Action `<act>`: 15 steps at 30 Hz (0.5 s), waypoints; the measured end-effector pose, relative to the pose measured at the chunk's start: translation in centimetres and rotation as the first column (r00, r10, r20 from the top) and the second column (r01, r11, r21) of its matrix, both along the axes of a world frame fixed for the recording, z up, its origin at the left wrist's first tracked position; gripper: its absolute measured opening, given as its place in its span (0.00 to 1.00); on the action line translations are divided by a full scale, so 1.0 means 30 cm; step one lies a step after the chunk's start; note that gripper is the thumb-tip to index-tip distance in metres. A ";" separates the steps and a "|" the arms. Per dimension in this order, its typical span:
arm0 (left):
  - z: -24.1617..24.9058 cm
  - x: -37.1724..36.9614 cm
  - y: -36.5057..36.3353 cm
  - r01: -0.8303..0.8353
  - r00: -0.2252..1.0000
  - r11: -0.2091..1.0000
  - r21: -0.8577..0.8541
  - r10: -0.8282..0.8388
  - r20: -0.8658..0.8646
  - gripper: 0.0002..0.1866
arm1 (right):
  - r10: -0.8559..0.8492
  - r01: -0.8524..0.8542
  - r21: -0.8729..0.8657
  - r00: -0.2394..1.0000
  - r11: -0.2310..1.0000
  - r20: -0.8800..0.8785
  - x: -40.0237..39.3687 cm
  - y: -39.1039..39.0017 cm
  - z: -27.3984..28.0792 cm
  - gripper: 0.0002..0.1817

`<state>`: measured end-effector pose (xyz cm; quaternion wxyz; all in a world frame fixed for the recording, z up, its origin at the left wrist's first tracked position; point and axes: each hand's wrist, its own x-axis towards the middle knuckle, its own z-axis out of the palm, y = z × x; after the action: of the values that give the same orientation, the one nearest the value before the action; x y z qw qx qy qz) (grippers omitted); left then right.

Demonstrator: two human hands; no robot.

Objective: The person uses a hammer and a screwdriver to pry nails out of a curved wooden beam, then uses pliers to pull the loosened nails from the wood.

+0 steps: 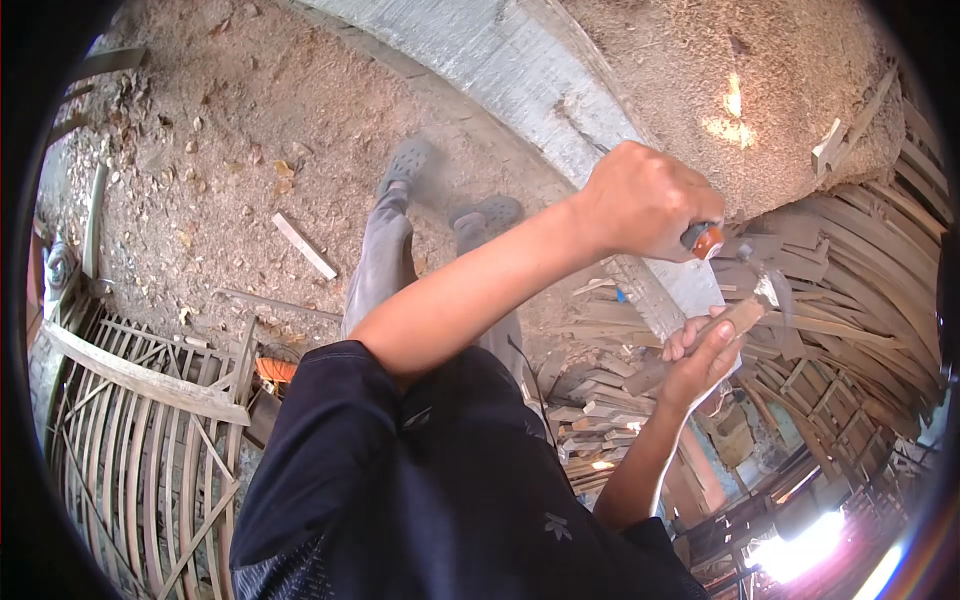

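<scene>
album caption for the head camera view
Left hand gripping an orange-ended handle, right hand holding a wooden piece, beside curved wood strips

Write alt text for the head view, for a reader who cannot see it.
The left hand holds an orange-ended tool near a wood piece in the right hand, beside a long pale slab. Around them are piled wooden strips, sawdust and grey clogs on the person's feet.

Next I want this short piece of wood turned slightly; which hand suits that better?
Right, I think: the right hand already has its fingers and thumb around the wood, while the left hand is closed on an orange-ended handle.
</scene>
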<state>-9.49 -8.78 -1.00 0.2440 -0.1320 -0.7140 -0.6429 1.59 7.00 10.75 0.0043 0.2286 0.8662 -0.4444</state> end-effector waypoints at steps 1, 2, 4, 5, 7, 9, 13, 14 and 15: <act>0.005 -0.008 -0.011 -0.001 1.000 1.000 -0.002 0.001 0.002 0.08 | 0.022 -0.023 -0.022 0.999 1.000 -0.024 -0.004 -0.015 0.017 0.23; 0.012 -0.018 -0.024 -0.031 0.999 0.999 0.033 0.029 0.042 0.08 | 0.025 -0.026 -0.024 0.999 0.999 -0.022 -0.010 -0.033 0.032 0.23; 0.011 -0.029 -0.041 -0.068 0.995 0.996 0.062 0.063 0.082 0.08 | 0.139 -0.144 -0.040 0.984 0.989 -0.110 -0.029 -0.077 0.064 0.24; 0.010 -0.035 -0.047 -0.069 0.993 0.993 0.098 0.058 0.105 0.08 | 0.144 -0.150 -0.045 0.983 0.988 -0.112 -0.042 -0.098 0.079 0.24; 0.011 -0.041 -0.047 -0.077 0.990 0.988 0.132 0.060 0.130 0.08 | 0.278 -0.282 -0.003 0.947 0.959 -0.161 -0.071 -0.142 0.117 0.26; 0.010 -0.050 -0.039 -0.148 0.982 0.964 0.223 0.115 0.153 0.07 | 0.328 -0.324 0.047 0.927 0.945 -0.183 -0.112 -0.194 0.156 0.28; 0.019 -0.032 -0.022 -0.034 0.984 0.996 0.088 0.018 0.176 0.06 | 0.447 -0.418 0.158 0.846 0.894 -0.292 -0.149 -0.212 0.222 0.32; 0.024 -0.032 -0.017 -0.026 0.983 0.997 0.074 0.012 0.185 0.06 | 0.431 -0.403 0.155 0.857 0.902 -0.282 -0.149 -0.210 0.236 0.34; 0.033 -0.030 -0.022 -0.013 0.981 0.998 0.063 0.000 0.196 0.06 | 0.412 -0.383 0.153 0.870 0.911 -0.271 -0.148 -0.202 0.249 0.36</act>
<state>-10.40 -9.43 -0.01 0.1789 -0.0580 -0.7141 -0.6743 -2.84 0.94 18.22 -0.0455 -0.0239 0.9053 -0.4217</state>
